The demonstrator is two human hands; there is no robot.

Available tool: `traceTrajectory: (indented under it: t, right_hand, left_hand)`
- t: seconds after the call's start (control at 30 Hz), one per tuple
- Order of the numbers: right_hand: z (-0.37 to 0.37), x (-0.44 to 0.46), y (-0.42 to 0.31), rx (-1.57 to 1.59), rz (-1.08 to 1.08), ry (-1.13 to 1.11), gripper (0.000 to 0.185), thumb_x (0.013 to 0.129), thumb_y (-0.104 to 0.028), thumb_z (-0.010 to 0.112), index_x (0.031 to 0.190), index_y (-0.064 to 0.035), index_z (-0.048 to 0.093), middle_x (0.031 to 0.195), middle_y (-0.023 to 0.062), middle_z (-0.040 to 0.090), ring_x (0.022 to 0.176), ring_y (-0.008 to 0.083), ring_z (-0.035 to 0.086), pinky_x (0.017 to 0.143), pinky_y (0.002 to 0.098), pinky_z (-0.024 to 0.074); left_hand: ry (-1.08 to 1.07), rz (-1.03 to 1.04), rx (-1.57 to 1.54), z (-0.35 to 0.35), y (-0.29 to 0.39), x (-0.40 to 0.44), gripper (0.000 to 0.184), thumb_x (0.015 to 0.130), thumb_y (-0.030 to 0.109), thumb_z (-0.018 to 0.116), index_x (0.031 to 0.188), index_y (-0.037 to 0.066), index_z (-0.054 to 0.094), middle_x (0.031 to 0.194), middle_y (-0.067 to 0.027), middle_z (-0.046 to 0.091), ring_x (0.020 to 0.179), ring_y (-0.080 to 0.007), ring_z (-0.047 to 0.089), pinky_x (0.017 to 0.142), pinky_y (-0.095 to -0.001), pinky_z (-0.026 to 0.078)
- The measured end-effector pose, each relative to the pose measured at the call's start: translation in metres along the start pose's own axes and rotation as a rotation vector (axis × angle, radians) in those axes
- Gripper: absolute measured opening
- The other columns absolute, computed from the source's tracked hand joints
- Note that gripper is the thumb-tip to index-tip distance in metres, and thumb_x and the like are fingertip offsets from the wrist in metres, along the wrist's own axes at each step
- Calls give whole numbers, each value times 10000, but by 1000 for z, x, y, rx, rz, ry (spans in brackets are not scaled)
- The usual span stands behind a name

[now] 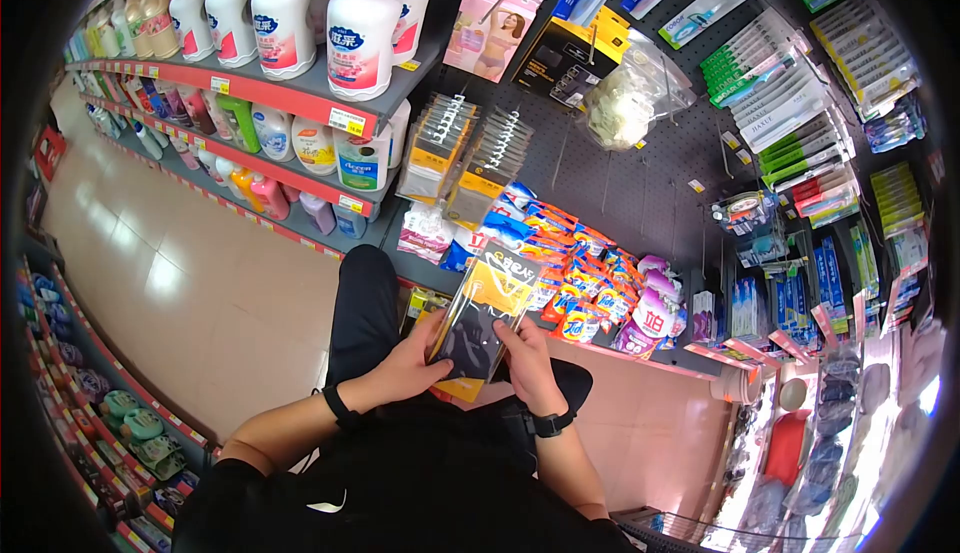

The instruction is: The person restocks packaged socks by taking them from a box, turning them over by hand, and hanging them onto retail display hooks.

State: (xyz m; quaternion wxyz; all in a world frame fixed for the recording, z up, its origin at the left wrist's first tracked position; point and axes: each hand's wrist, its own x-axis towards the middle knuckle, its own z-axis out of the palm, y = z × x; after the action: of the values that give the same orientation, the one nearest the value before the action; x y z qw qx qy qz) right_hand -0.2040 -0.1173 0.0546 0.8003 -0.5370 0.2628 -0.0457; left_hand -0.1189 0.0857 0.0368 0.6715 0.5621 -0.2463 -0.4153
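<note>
A flat packet point(483, 308) with a yellow top and a dark lower part is held between my two hands, tilted, in front of my lap. My left hand point(412, 361) grips its left edge, thumb on the dark front. On the right edge my right hand point(528, 358) holds it, with the thumb near the middle. More yellow packaging shows under the packet's lower end. Similar yellow packets point(437, 158) hang on hooks just beyond, beside a second hanging row point(482, 181).
Bottles point(360, 38) line the shelves point(290, 93) at upper left. Detergent bags point(590, 283) lie on the low shelf ahead. Toothbrush packs point(770, 103) hang on the right. A curved shelf point(110, 393) stands at lower left, beside tiled floor point(190, 263).
</note>
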Motion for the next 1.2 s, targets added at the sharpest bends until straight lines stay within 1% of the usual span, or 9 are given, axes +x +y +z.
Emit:
traceTrajectory:
  t: [0.1, 0.17, 0.33, 0.53, 0.63, 0.7, 1.03, 1.13, 1.2]
  right_hand:
    - [5, 16, 4, -92, -58, 34, 308, 1001, -50, 592, 1305, -19, 557, 1211, 59, 682, 1049, 114, 650, 893, 274, 503]
    - [11, 30, 0, -101, -69, 73, 314, 987, -33, 595, 1298, -32, 551, 1147, 39, 699, 970, 96, 661, 829, 254, 511]
    - [5, 88, -3, -181, -124, 49, 329, 957, -9, 595, 1281, -49, 557, 1044, 24, 709, 882, 74, 655, 746, 234, 502]
    - [7, 152, -16, -187, -170, -12, 389, 940, 4, 589, 1326, -9, 539, 1116, 61, 681, 950, 124, 635, 818, 259, 495]
    - [10, 165, -20, -183, -129, -17, 432, 928, 14, 573, 1356, -13, 521, 1159, 76, 663, 1018, 149, 614, 881, 285, 479]
    - [9, 175, -13, -178, -128, 49, 364, 940, -11, 608, 1298, -7, 544, 1008, 48, 700, 853, 103, 646, 736, 243, 495]
    - [-4, 208, 7, -167, -92, 60, 290, 943, -53, 613, 1229, -44, 572, 956, 12, 673, 796, 86, 619, 682, 251, 461]
    - [-16, 230, 19, -233, 23, 68, 345, 922, -87, 626, 1261, -47, 571, 1039, 41, 670, 876, 141, 632, 726, 294, 476]
    - [-23, 241, 25, -338, 48, 107, 465, 921, -129, 639, 1357, -13, 528, 1098, 72, 655, 954, 167, 618, 802, 323, 489]
  left_hand:
    - [80, 67, -43, -5, 5, 6, 763, 904, -61, 579, 1576, 65, 239, 1328, -177, 577, 1198, -196, 586, 1000, -321, 461]
    - [74, 28, 249, -11, 32, 14, 738, 898, -54, 583, 1563, 94, 297, 1366, -186, 562, 1246, -227, 570, 1013, -318, 449]
    - [130, 212, 441, -36, 10, 59, 550, 874, -29, 585, 1410, 70, 515, 1400, -193, 553, 1316, -350, 525, 1087, -393, 421]
    - [182, 137, 409, -57, 18, 106, 556, 867, -50, 591, 1407, 64, 518, 1345, -180, 590, 1271, -321, 566, 1058, -377, 439]
    - [207, 246, 425, -65, 3, 121, 554, 866, -63, 598, 1401, 61, 526, 1335, -174, 600, 1250, -308, 585, 1026, -351, 455]
    - [214, 194, 368, -68, -6, 128, 554, 865, -59, 607, 1401, 62, 531, 1350, -171, 594, 1256, -308, 581, 1032, -349, 451]
    - [197, 88, 354, -83, -28, 154, 548, 867, -50, 604, 1400, 64, 540, 1366, -155, 592, 1266, -276, 577, 1033, -338, 450]
    - [187, 49, 265, -91, -40, 169, 552, 864, -45, 609, 1401, 57, 539, 1261, -151, 647, 1153, -242, 627, 971, -331, 483]
    - [105, -129, 118, -96, -45, 178, 555, 857, -30, 625, 1398, 68, 548, 1092, -137, 688, 947, -202, 648, 846, -323, 515]
